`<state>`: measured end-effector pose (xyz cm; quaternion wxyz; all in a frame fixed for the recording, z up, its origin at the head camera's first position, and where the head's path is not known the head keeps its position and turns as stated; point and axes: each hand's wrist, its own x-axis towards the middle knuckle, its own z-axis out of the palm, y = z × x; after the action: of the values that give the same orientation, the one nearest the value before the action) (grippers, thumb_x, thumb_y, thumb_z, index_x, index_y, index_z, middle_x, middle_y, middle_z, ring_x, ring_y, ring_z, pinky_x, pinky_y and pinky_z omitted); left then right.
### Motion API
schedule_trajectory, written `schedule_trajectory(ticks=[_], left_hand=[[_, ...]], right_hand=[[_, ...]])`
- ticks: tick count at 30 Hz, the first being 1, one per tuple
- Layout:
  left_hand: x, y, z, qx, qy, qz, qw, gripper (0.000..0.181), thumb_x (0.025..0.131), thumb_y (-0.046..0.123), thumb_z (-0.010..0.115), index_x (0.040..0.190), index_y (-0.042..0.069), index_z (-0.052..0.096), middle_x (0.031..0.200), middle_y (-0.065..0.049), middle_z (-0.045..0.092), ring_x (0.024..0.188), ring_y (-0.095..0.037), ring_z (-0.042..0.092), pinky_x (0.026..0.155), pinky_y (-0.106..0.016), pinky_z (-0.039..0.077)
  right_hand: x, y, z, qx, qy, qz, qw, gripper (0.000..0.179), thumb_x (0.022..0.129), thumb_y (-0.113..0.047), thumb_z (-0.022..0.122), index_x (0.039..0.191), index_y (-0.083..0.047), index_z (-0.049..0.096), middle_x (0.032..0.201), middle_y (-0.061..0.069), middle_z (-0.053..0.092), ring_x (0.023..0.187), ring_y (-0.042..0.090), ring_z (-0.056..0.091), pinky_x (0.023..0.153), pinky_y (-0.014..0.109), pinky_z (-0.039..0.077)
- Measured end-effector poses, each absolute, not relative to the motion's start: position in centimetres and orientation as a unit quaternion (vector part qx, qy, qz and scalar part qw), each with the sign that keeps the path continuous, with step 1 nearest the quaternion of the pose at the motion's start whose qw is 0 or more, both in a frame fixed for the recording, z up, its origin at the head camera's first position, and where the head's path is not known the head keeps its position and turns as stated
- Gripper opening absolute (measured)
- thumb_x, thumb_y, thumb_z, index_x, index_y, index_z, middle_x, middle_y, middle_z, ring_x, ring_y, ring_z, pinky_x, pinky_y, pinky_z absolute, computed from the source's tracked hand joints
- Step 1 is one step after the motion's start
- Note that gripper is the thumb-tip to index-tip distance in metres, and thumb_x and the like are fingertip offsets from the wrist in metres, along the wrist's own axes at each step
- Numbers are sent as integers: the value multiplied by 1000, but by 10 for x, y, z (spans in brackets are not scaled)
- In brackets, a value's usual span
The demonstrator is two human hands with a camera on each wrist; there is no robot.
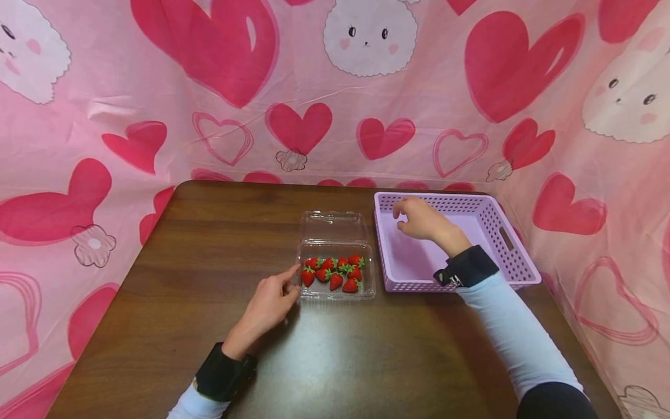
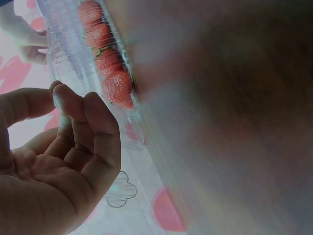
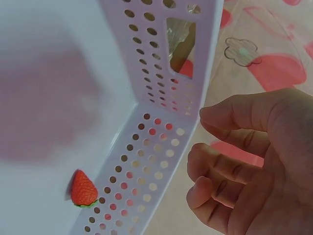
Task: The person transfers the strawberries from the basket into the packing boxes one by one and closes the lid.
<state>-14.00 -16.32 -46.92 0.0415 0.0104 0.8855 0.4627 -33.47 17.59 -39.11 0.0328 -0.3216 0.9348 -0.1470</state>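
Observation:
A clear plastic clamshell (image 1: 337, 297) stands with its lid folded back, several strawberries (image 1: 335, 282) lying in its base. My left hand (image 1: 269, 305) is at the clamshell's left side; the index finger is stretched to that edge and the thumb is close by. In the left wrist view its fingertips (image 2: 61, 98) are right at the clear rim, the other fingers loosely bent. Over the lilac basket (image 1: 398, 256) is my right hand (image 1: 421, 218), its fingers loosely bent with nothing between them. One strawberry (image 3: 83, 188) lies on the basket floor by a wall, seen only in the right wrist view.
The basket, with perforated walls and a handle slot (image 1: 506, 238), stands just right of the clamshell on the brown wooden table (image 1: 220, 233). Behind and at both sides hangs a pink cloth (image 1: 225, 145) with hearts.

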Motion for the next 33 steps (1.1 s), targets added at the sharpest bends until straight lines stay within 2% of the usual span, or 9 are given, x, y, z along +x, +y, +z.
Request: schedule_trajectory(ticks=[11,16,23,33], left_hand=[[-140,-163,-469,9,884,465,43,54,98,6,66,151,2,56,65,0,51,46,-16,46,46,-28,38],[-140,-163,-469,10,884,465,45,55,98,6,66,152,2,56,65,0,50,47,-17,47,46,-29,39],[-140,-163,-469,9,885,464,43,54,98,6,67,152,2,56,65,0,50,47,-17,46,47,-29,39],[-140,-163,-470,7,882,469,48,54,98,6,66,152,2,55,65,-1,51,47,-17,47,46,-29,39]], right_hand=[[-344,183,-395,-292,943,-152,42,21,87,-1,67,106,5,72,108,23,68,103,40,62,94,57,49],[-346,185,-397,-283,947,-146,42,20,86,-1,66,104,4,72,107,23,68,98,38,61,88,55,49],[-353,190,-401,-263,953,-139,55,20,85,-2,66,104,3,70,106,23,67,101,39,61,91,56,49],[-367,203,-408,-255,955,-137,69,25,83,-3,66,106,7,70,100,23,67,91,39,60,87,56,49]])
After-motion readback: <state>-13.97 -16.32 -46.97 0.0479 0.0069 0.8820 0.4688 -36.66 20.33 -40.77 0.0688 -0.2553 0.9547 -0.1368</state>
